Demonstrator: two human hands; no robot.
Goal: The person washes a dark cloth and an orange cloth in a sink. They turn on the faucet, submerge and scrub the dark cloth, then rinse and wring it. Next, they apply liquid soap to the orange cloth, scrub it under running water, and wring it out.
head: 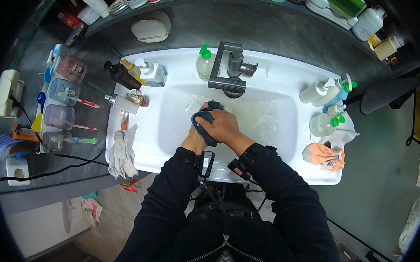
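Note:
Both of my hands grip a wet dark cloth point(203, 128) over the white sink basin point(173, 143). My left hand point(195, 137) is underneath, largely hidden by the cloth and the other hand. On top, my right hand point(223, 126) presses the bunched cloth, its thumb lying across it. Water ripples in the basin around and beyond the hands. The dark grey faucet point(227, 82) stands just behind them at the back rim, with a green-topped pump bottle point(204, 65) on its left.
Pump bottles point(154, 74) crowd the sink's left rim, above a grey-white cloth point(122, 153). More bottles point(322, 124) and an orange cloth point(324, 156) lie on the right rim. A shelf point(266, 2) overhangs the back. Cups point(59, 116) and a black cable point(76, 166) occupy the left counter.

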